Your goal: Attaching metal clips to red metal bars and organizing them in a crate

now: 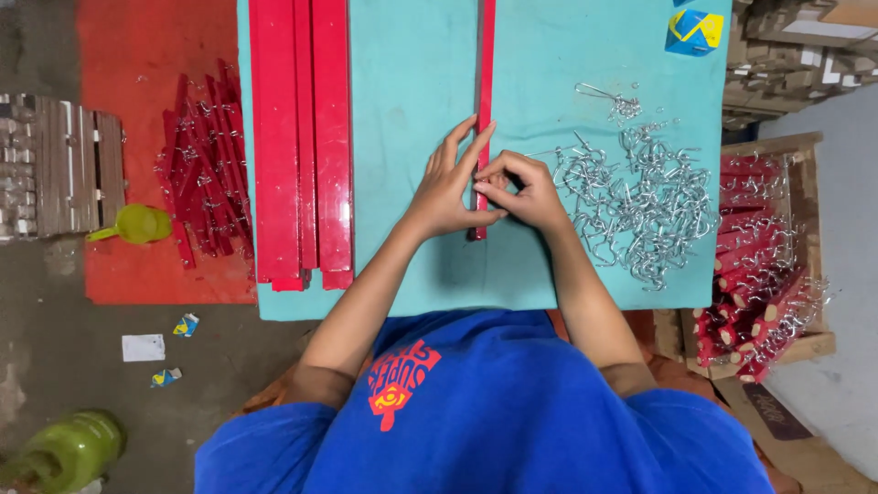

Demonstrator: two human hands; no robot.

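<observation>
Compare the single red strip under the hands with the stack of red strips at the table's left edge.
The single red strip lies alone mid-table, with the left hand and right hand on it; the stacked red strips lie side by side, untouched. The single strip shows a narrower face than the stacked ones. All are glossy red and run lengthwise up the teal table.

Hooks (640, 206) right of strip (485, 82); bars (302, 137) left.

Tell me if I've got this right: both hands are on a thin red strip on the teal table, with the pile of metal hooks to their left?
Not quite. The head view shows the hooks to the right of the hands, not the left. The rest holds: left hand and right hand are both on the red strip on the teal table.
</observation>
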